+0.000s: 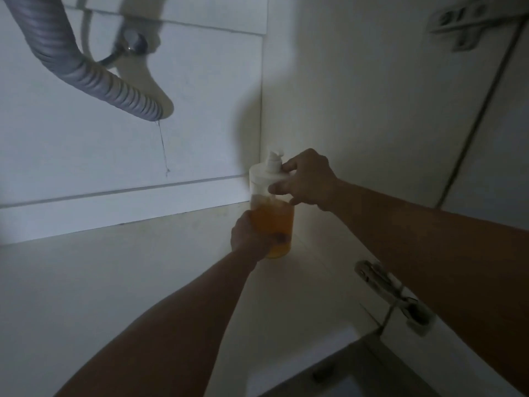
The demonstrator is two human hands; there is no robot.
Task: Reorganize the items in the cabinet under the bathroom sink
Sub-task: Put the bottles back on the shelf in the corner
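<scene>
Head view looks into a dim white cabinet. A pump bottle (271,209) stands upright on the cabinet floor (114,282), in the back right corner where the back panel (143,138) meets the right side wall (357,96). The bottle has a clear body partly filled with orange liquid, a white collar and a white pump head on top.

The left hand (250,234) wraps around the lower part of the bottle from the left, fingers curled round its body and showing through the liquid. The right hand (307,181) reaches in from the right and pinches the white collar just under the pump, with thumb and fingers bent against it. Both bare forearms stretch in from the near edge of the cabinet floor.

A grey ribbed drain hose (94,78) curves down from the upper left and enters the back panel. Just beside it a metal fitting (137,43) sits against that panel, and a thin thread hangs from the hose end. A metal hinge (395,293) is fixed near the front right edge of the cabinet floor, and a second hinge (469,21) shows blurred at the upper right.
</scene>
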